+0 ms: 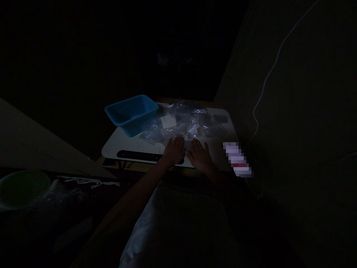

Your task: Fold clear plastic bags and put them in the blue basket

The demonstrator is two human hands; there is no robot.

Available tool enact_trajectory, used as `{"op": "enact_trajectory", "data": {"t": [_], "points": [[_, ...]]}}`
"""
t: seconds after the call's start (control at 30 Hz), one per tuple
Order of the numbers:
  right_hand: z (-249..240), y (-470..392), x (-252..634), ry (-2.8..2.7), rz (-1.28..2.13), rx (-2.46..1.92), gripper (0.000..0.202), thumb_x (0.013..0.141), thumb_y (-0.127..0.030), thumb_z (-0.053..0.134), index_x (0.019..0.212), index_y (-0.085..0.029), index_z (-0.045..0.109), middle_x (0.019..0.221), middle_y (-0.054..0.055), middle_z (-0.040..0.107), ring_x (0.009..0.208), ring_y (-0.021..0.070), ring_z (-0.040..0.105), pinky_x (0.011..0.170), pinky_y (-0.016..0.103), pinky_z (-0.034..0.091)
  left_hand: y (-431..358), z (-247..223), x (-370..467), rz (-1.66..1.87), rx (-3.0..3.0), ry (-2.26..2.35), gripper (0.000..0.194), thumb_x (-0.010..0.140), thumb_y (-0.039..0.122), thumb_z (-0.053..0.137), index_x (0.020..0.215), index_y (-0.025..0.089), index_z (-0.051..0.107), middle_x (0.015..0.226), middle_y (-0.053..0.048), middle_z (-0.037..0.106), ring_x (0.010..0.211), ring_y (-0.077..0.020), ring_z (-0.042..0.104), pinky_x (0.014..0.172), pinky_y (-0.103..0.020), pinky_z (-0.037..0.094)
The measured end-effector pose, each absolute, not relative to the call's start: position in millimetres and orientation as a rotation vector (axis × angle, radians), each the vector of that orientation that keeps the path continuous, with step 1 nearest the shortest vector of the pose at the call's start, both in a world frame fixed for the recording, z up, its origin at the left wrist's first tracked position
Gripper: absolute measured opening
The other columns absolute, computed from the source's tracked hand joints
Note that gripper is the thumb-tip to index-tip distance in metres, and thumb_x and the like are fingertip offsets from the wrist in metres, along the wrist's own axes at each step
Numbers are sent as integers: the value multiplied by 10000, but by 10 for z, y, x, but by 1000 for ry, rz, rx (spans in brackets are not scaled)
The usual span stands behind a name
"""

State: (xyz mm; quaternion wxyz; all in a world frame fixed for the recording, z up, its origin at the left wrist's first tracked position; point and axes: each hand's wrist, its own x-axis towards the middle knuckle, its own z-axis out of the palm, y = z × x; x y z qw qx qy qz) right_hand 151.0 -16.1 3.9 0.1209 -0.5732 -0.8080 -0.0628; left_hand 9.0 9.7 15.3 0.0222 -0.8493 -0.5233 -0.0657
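left hand [174, 152] and right hand [200, 156] lie open and flat, crumpled clear plastic bags [194, 130] spread crosswise just beyond both, neither clearly nearer

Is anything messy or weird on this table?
Yes, the crumpled, clear plastic wrappings look messy: they lie in an untidy heap across the white, round-cornered table, in front of the left hand and right hand. It's too dark to tell whether anything is spilled or damaged.

The left grip [174, 152] and right grip [200, 155] are palm-down side by side, fingers [178, 141] outstretched, forearms [145, 185] converging.
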Motion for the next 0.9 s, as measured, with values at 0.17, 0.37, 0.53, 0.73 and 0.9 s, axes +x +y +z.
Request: {"op": "enact_trajectory", "data": {"t": [0.17, 0.37, 0.53, 0.73, 0.9], "points": [[18, -161, 1508, -2310, -166, -1726, 631, 886, -481, 178, 1301, -45, 369, 1374, 205, 326, 1295, 277, 253, 1025, 548, 113, 100, 158, 92, -194, -2634, -1617, 496, 883, 277, 271, 1325, 59, 328, 1389, -160, 311, 1289, -266, 272, 1039, -455, 214], [27, -182, 1493, -2235, -179, -1802, 669, 882, -497, 169, 1288, -5, 370, 1370, 229, 318, 1289, 293, 260, 1017, 561, 118, 110, 133, 94, -236, -2630, -1615, 502, 881, 281, 274, 1319, 42, 332, 1380, -168, 326, 1283, -274, 283, 1038, -460, 215], [21, -196, 1495, -2165, -180, -1848, 671, 879, -501, 181, 1277, 0, 384, 1361, 240, 330, 1285, 300, 262, 1012, 560, 134, 118, 110, 93, -249, -2626, -1628, 494, 879, 293, 282, 1323, 81, 336, 1379, -150, 338, 1280, -265, 293, 1035, -457, 222], [9, -182, 1518, -2047, -156, -1900, 658, 880, -474, 195, 1299, 12, 344, 1370, 248, 308, 1292, 309, 246, 1011, 533, 170, 118, 116, 98, -256, -2636, -1632, 501, 883, 302, 273, 1317, 62, 339, 1383, -160, 327, 1289, -263, 275, 1043, -453, 205], [92, -203, 1521, -2352, -175, -1629, 573, 895, -410, 202, 1338, -61, 305, 1416, 163, 261, 1324, 249, 182, 1048, 491, 118, 111, 149, 103, -229, -2627, -1629, 491, 887, 295, 261, 1319, 76, 338, 1378, -151, 340, 1280, -258, 295, 1041, -446, 208]]}}
